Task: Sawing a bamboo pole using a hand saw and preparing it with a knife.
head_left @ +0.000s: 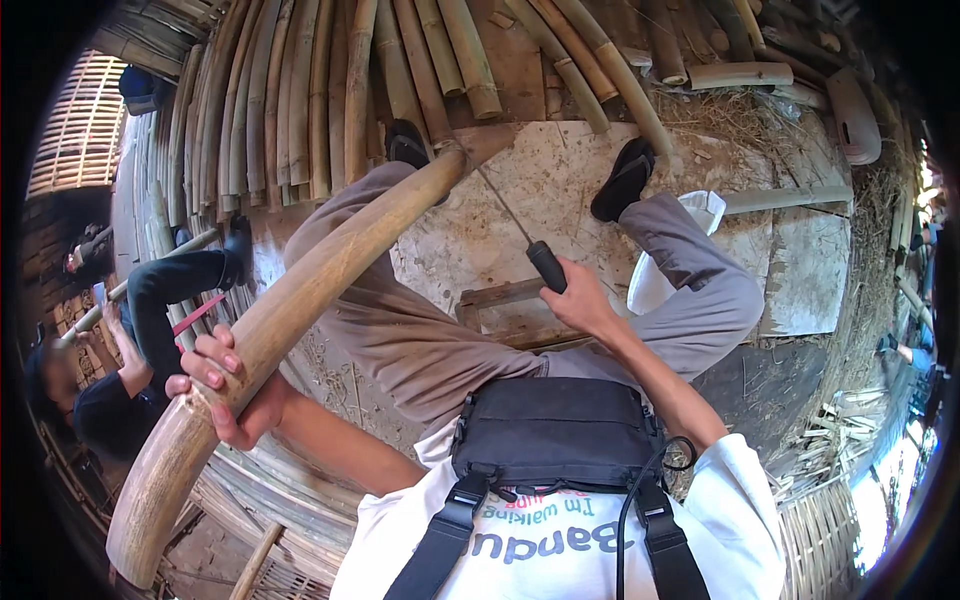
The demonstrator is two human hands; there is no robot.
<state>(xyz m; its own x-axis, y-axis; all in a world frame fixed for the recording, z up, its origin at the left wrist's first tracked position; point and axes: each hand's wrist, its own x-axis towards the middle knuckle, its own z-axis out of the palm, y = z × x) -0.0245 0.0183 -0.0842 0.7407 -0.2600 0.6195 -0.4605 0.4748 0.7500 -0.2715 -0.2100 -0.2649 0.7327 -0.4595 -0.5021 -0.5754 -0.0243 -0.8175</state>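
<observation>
A thick bamboo pole (320, 260) runs slantwise from the lower left to the middle, its far end between my legs. Fingers wrapped around its near part, my left hand (230, 385) grips the pole. In my right hand (580, 300) is a long, thin metal blade with a black handle (547, 266), seen nearly edge-on. The blade (505, 205) slants up to the pole's far end; whether it touches the bamboo I cannot tell. Under it lies a pale, stained board (460, 235).
Several bamboo poles (300, 100) lie side by side at the far left and middle. A white sack (655, 280) is beside my right leg. A co-worker (110, 390) sits at the left with another pole. Wood scraps (835, 430) and straw litter the right side.
</observation>
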